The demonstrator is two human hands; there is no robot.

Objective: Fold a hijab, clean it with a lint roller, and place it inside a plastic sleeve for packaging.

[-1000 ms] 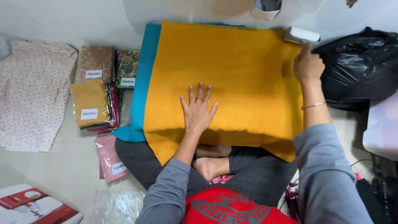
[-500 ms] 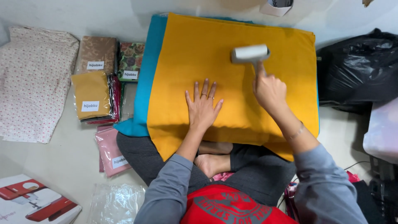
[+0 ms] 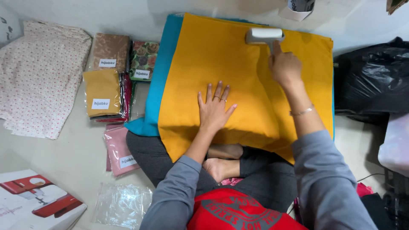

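A mustard-yellow cloth [image 3: 221, 55] lies spread over a teal cloth [image 3: 159, 81] on the floor and over my crossed legs. My left hand [image 3: 214, 110] rests flat on the yellow cloth, fingers apart, holding nothing. My right hand [image 3: 284, 66] grips the handle of a white lint roller [image 3: 264, 35], whose head lies on the yellow cloth near its far edge. A thin bracelet sits on my right wrist.
Packaged folded cloths [image 3: 111, 76] are stacked to the left, with a pink packet [image 3: 120, 150] nearer me. A floral fabric [image 3: 38, 76] lies far left. A box picturing a red sewing machine [image 3: 36, 202], an empty clear bag [image 3: 122, 203], and a black plastic bag [image 3: 370, 83] are around.
My right hand carried the lint roller from the cloth's far right corner toward the middle, then up to the far edge. My left hand stayed flat on the cloth.
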